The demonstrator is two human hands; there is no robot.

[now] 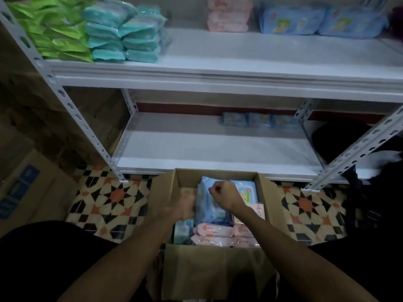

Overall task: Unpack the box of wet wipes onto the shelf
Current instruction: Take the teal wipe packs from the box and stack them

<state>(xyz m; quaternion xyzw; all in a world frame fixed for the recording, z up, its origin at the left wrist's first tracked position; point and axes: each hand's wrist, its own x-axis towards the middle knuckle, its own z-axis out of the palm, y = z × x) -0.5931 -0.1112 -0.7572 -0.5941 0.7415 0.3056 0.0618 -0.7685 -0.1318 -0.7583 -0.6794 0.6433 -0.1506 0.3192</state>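
Shelf (218, 149): I see the lower board mostly free; if I lift too fast, the pack may hit its front edge.
Box (218, 269): open on the floor, just before the shelf; a hard pull can drag it.
Blue pack (209, 205): in the box, on top; the soft film may slip.
Right hand (224, 194): closed, pinching the pack's top.
Left hand (185, 205): blurred beside the pack; grip I cannot tell.

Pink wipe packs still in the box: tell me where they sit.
Head view: the pink wipe packs lie in the cardboard box's near right part, just below the big blue pack under the right hand.
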